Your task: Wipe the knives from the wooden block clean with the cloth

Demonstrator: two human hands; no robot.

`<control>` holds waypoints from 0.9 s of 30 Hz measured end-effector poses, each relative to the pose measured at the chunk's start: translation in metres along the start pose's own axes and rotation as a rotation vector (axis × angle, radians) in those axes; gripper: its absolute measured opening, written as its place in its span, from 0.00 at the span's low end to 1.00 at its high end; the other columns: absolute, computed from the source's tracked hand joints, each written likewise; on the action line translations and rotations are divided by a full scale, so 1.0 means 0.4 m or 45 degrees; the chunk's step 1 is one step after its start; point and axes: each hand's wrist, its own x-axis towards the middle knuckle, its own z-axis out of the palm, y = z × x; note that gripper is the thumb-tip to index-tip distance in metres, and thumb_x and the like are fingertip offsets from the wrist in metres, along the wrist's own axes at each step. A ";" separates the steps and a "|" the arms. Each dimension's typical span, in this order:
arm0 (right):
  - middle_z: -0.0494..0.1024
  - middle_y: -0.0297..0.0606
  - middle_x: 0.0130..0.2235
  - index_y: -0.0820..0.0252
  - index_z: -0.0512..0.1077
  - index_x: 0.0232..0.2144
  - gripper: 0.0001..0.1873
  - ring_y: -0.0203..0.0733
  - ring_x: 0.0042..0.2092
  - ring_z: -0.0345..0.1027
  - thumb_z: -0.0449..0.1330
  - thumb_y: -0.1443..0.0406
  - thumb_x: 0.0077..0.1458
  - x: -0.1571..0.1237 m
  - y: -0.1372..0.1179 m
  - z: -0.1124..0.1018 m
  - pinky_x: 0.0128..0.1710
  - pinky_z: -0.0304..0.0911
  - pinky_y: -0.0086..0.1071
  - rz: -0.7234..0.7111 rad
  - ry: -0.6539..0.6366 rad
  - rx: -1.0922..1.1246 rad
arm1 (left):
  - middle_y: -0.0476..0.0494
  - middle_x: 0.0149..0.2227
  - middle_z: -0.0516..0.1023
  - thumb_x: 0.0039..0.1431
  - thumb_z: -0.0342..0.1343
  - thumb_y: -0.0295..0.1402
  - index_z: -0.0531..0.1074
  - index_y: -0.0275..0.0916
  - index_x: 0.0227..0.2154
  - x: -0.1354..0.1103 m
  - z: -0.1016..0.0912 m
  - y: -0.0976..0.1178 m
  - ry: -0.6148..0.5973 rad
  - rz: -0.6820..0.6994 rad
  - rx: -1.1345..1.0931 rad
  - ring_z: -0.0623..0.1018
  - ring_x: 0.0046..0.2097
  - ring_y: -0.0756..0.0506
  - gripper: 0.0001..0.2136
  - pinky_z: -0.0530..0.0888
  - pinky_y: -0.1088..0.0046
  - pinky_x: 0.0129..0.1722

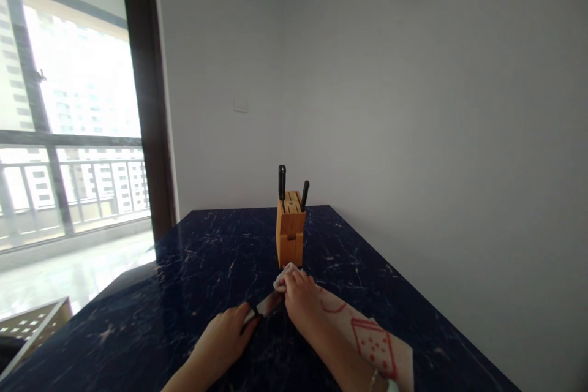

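Note:
My left hand [226, 334] is closed around the dark handle of a kitchen knife [267, 305]. Its blade points up and to the right, toward the cloth. My right hand [301, 300] grips a bunched end of a white cloth with red markings [374, 343] at the far end of the blade, so the knife's tip is hidden. The rest of the cloth trails to the right under my right forearm. Just beyond my hands stands a wooden knife block [290, 245] with two black-handled knives [282, 182] upright in its slots.
Everything rests on a dark blue marbled table [220, 245]. A grey wall [436, 135] runs along its right side and behind it. At the lower left is a perforated light-coloured box or chair [39, 324], and beyond it a window [78, 104].

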 end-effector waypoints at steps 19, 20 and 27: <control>0.69 0.43 0.40 0.60 0.67 0.36 0.15 0.46 0.43 0.60 0.50 0.75 0.44 0.009 0.069 0.006 0.42 0.50 0.35 0.138 0.011 -0.198 | 0.44 0.34 0.77 0.59 0.40 0.39 0.68 0.42 0.34 -0.001 -0.004 0.003 0.006 0.002 0.017 0.76 0.38 0.44 0.12 0.66 0.73 0.36; 0.70 0.43 0.39 0.60 0.67 0.35 0.14 0.45 0.43 0.60 0.50 0.75 0.45 0.007 0.062 0.007 0.42 0.50 0.34 0.104 0.003 -0.192 | 0.45 0.34 0.77 0.59 0.40 0.39 0.68 0.42 0.34 -0.001 -0.003 0.002 0.005 0.002 0.015 0.76 0.38 0.44 0.12 0.66 0.73 0.35; 0.70 0.44 0.39 0.60 0.66 0.36 0.12 0.46 0.45 0.60 0.50 0.73 0.48 0.009 0.057 0.003 0.41 0.50 0.36 0.152 0.022 -0.216 | 0.44 0.34 0.77 0.59 0.40 0.39 0.67 0.42 0.34 0.001 0.001 -0.002 -0.004 0.012 0.025 0.76 0.38 0.44 0.12 0.66 0.73 0.34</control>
